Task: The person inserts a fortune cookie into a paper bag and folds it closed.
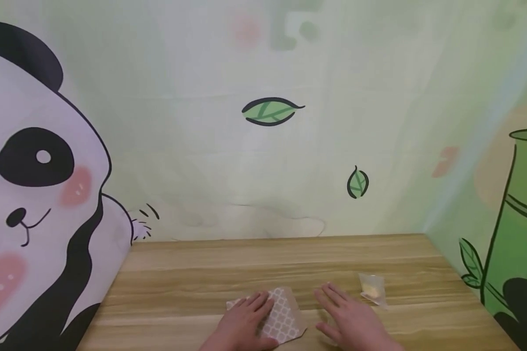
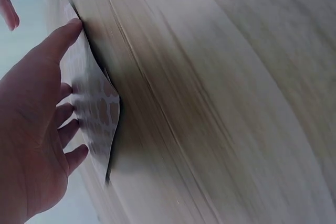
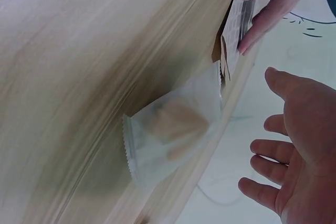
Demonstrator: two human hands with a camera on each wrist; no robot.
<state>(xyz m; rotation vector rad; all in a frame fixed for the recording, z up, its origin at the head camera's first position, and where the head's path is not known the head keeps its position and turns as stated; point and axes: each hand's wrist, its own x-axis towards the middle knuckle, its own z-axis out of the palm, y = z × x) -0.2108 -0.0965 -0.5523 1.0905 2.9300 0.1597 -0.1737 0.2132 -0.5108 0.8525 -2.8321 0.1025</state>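
Note:
A flat paper bag [image 1: 284, 312] with a white-and-beige lattice pattern and brown edges lies on the wooden table. My left hand [image 1: 246, 319] rests on its left part, fingers fairly straight; in the left wrist view the thumb touches the bag's edge. To the right, my right hand [image 1: 353, 319] hovers palm down with fingers extended, holding nothing. In the right wrist view a translucent packet [image 3: 176, 124] with serrated ends and something tan inside lies close to the bag, apart from the right fingers. In the head view this spot is mostly covered by the right hand.
Beyond the right hand, a small clear packet [image 1: 372, 288] with pale yellow contents lies on the wooden table [image 1: 193, 273]. A printed backdrop [image 1: 193, 146] with a panda, leaves and bamboo rises behind the table and along both sides.

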